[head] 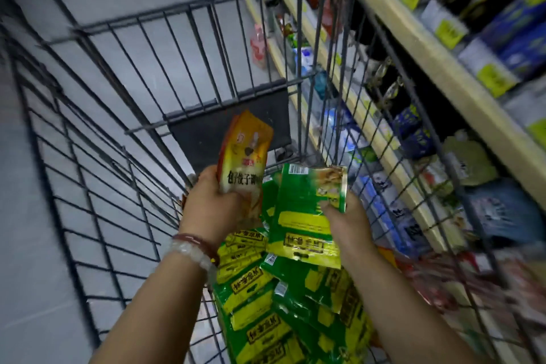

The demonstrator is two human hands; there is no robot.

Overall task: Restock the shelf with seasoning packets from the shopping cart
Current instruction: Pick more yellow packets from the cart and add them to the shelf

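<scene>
Both hands are inside the dark wire shopping cart (124, 115), over the pile of flat green-and-yellow plastic seasoning packets (266, 304) that fills its near right corner. The shelf (443, 74) with its pale wooden edge runs along the right side of the scene, just beyond the cart's right wall, so the right hand (345, 221) is the nearer one to it.

The left hand (212, 210), with beaded bracelets (195, 251) at the wrist, is closed around the lower end of a yellow-and-orange foil seasoning packet (245, 151). Its long axis stands close to upright, leaning a little to the far right.

The right hand pinches a green-and-yellow packet (307, 210) — thumb pressed on its face near the right edge, the other fingers hidden behind. This packet also stands on end, its barcode edge uppermost, and seems lifted clear of the pile, though its lower edge overlaps packets below and I cannot tell whether they touch.

The coming move likely turns on this — both packets must rise over the cart's right wall and travel right to the shelf. Which shelf slot suits them is too blurred to tell.
</scene>
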